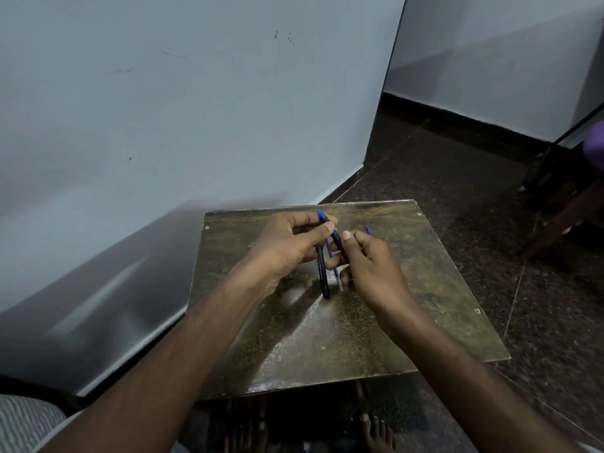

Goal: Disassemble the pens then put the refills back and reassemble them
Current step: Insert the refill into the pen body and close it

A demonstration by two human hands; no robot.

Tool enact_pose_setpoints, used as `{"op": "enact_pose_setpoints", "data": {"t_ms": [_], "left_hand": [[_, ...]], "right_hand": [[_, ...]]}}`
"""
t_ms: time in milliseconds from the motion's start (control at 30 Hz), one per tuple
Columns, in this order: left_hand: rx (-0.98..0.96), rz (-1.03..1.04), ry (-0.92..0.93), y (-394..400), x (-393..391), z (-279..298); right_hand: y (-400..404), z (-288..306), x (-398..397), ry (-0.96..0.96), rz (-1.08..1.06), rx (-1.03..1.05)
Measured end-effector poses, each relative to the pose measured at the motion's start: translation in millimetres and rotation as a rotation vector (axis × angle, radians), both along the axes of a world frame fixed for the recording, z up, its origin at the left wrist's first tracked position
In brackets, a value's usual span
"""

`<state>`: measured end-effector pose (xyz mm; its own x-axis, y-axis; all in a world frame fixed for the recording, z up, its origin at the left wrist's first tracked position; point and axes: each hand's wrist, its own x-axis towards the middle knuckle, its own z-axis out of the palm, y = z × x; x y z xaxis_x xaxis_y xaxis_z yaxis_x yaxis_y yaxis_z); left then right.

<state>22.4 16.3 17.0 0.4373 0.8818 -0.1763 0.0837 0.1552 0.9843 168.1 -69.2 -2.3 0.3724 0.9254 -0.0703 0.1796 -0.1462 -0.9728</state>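
Note:
Both hands meet over the far half of a small worn table (pixel 408 305). My left hand (pixel 287 243) pinches the upper end of a dark pen with a blue tip (pixel 327 222), and my right hand (pixel 369 263) grips the same pen lower down. Below the hands, a second black pen barrel (pixel 323 273) and a thin blue refill (pixel 336 276) lie on the table, pointing toward me. A small blue piece (pixel 368 229) sticks up just behind my right hand; what it belongs to is hidden.
The table stands against a pale wall (pixel 196 125) on the left. Dark speckled floor (pixel 457 178) spreads to the right, with a wooden furniture leg (pixel 555 220) at the far right. My bare feet (pixel 376 433) show under the near edge.

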Motion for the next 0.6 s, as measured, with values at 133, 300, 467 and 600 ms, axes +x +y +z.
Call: {"op": "enact_pose_setpoints", "data": {"t_ms": [133, 300, 467, 600], "left_hand": [[0.006, 0.017, 0.025, 2.1, -1.6, 1.7], [0.011, 0.003, 0.047, 0.2, -1.7, 1.9], [0.017, -0.003, 0.043, 1.6, -3.1, 2.9], [0.027, -0.017, 0.053, 2.0, -3.1, 2.5]], "right_hand": [[-0.7, 3.0, 0.5, 0.026, 0.004, 0.007], [0.5, 0.5, -1.6, 0.004, 0.009, -0.028], [-0.9, 3.4, -0.7, 0.034, 0.014, -0.003], [0.0, 0.6, -1.1, -0.014, 0.038, -0.031]]}}
